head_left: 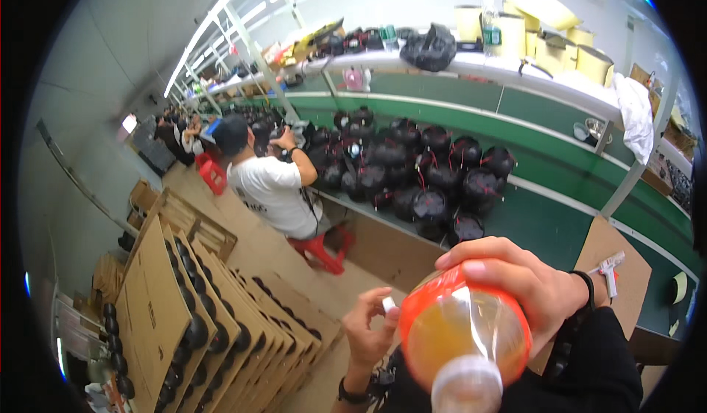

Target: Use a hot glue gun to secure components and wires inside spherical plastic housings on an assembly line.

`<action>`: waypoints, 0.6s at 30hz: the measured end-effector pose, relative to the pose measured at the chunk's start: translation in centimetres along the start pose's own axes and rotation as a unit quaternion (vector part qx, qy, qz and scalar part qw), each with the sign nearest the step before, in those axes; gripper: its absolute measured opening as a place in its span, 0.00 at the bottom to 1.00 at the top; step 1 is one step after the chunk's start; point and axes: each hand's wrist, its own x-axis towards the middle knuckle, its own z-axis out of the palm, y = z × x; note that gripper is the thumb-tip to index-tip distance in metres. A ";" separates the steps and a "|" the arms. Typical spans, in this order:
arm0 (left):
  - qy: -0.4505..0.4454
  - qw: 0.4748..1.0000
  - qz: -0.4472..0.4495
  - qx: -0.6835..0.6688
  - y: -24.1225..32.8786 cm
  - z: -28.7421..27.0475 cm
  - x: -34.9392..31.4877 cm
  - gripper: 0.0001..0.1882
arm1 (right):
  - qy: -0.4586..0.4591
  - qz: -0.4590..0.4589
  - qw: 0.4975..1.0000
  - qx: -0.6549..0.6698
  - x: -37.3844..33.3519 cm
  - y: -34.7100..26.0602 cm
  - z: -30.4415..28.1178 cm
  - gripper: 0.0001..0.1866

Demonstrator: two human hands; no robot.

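My right hand (pixel 515 280) is wrapped round a clear plastic bottle (pixel 471 328) with a red-orange label and orange drink inside. The bottle is tilted, its whitish neck end toward me at the lower edge. Lower left of it, my left hand (pixel 368 328) is closed in a pinch on a small white piece (pixel 389 304), whose kind I cannot make out. That hand is close to the bottle's side. Beyond the bottle, many black round housings (pixel 427 170) with red wires are heaped on the green bench (pixel 549 221).
A white glue gun (pixel 610 266) lies on a cardboard sheet (pixel 589 247) at the right. A co-worker (pixel 272 184) in a white shirt sits on a red stool (pixel 324 251). Stacked cardboard layers (pixel 162 310) with black round parts stand left. The overhead shelf (pixel 471 63) holds yellow rolls (pixel 552 48).
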 end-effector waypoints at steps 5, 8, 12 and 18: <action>-0.001 0.989 -0.036 -0.143 1.9 -0.9 0.5 0.19 | -0.101 0.229 0.968 -0.010 -9.1 3.5 2.0 0.57; -0.126 0.992 -0.004 0.018 2.5 0.1 1.5 0.19 | -0.148 0.263 0.948 -0.102 -12.5 3.6 4.1 0.56; -0.196 0.979 0.037 0.052 2.3 2.0 1.9 0.16 | -0.080 0.316 0.940 -0.103 -14.6 2.9 6.4 0.53; -0.188 0.963 0.042 0.188 2.2 3.1 2.1 0.17 | -0.035 0.342 0.915 -0.212 -15.4 2.4 8.8 0.50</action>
